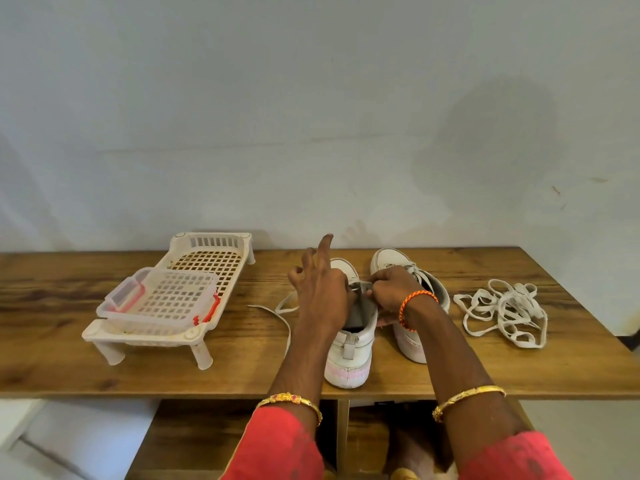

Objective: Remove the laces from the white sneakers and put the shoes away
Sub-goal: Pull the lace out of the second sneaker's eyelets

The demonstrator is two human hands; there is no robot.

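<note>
Both hands are working at the throat of the nearer white sneaker (351, 344), which stands heel toward the camera near the front edge of the wooden surface (519, 368). The left hand (320, 289) has thumb and a finger drawn together at the lace, it seems, while its index finger sticks straight up; the exact pinch point is hidden behind the hand. The right hand (393, 289) is curled tight, pinching at the tongue and eyelet area just beside the left. A length of flat lace (282, 315) trails off to the left across the surface, so this shoe looks partly unlaced. The second sneaker (408, 306) sits just beside it on the right, largely hidden by the right wrist. Further right, well apart, a loose lace (502, 311) lies in a tangled heap, already free. Over on the left stands a white slotted rack (207, 268) with a clear lidded box (159, 299) on top. That lace is limp, light and flat, likely to snag at each eyelet, so take it close to the hole and pull short lengths. The shoe itself is light but stiff-soled; bracing it at the collar should stop it sliding.
</note>
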